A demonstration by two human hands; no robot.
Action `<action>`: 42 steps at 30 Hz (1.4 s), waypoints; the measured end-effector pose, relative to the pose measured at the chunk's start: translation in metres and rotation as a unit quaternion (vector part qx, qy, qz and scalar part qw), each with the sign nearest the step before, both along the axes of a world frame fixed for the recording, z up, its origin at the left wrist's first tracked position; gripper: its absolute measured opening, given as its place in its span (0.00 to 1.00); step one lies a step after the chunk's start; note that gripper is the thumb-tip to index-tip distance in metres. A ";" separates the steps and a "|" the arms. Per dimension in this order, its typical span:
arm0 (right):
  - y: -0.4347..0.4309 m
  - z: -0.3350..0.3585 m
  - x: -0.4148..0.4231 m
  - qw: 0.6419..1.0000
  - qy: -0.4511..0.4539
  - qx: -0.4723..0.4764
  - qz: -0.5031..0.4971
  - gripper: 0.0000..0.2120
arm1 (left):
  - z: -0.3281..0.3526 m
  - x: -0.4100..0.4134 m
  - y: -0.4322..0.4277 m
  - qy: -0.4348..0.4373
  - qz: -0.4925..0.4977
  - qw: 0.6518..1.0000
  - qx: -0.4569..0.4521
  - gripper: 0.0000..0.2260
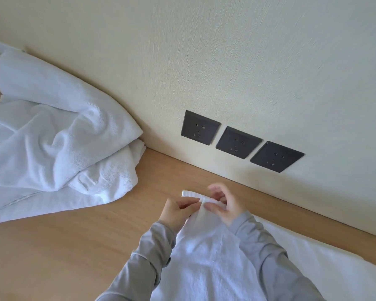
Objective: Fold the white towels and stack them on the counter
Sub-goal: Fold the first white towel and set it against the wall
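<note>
Fingers (188, 205) of the left hand (176, 213) and right hand (228, 210) are clamped on a towel's (204, 261) top edge, the two pinches close together. It is held above the worktop (85, 246), and its body hangs down between the sleeves. A rumpled pile (52, 137) of towels lies well to the left against the wall. The likely risk is that such small pinches let the hem slip. Corners matched badly here would also leave the fold crooked.
</note>
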State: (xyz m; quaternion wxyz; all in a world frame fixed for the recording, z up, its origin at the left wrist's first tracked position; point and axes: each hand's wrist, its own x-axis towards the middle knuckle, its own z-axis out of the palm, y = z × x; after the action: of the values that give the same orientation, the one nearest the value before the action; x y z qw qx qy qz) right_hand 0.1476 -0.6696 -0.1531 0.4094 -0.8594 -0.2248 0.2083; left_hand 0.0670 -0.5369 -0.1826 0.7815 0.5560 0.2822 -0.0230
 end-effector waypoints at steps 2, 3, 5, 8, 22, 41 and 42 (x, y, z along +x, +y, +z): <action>-0.002 -0.003 0.001 0.999 -0.018 -0.021 0.020 0.12 | -0.003 -0.001 0.004 -0.001 -0.022 1.000 -0.001 0.05; -0.002 -0.004 0.001 0.999 -0.010 -0.027 0.031 0.07 | -0.006 0.000 0.007 0.000 -0.038 0.999 -0.004 0.05; -0.003 -0.005 0.001 0.999 0.003 -0.032 0.036 0.04 | -0.013 0.003 0.013 0.026 -0.041 0.999 0.010 0.06; -0.007 -0.009 -0.003 0.999 -0.024 -0.002 0.023 0.06 | -0.033 0.014 0.022 0.172 0.055 0.975 0.132 0.10; -0.014 -0.014 -0.003 0.998 -0.058 0.015 0.015 0.04 | -0.052 0.039 0.008 0.245 0.021 0.957 0.154 0.10; -0.014 -0.003 -0.001 0.997 -0.056 0.059 -0.004 0.07 | 0.009 -0.002 -0.012 -0.013 -0.015 0.993 0.114 0.02; -0.015 -0.002 -0.003 0.996 -0.053 0.066 -0.015 0.07 | 0.009 -0.003 -0.014 -0.015 -0.016 0.992 0.125 0.03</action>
State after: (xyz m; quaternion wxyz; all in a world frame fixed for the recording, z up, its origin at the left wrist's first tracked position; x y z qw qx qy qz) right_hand 0.1448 -0.6846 -0.1548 0.4556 -0.8436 -0.2467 0.1408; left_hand 0.0644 -0.5505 -0.1735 0.7097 0.6539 0.2621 0.0077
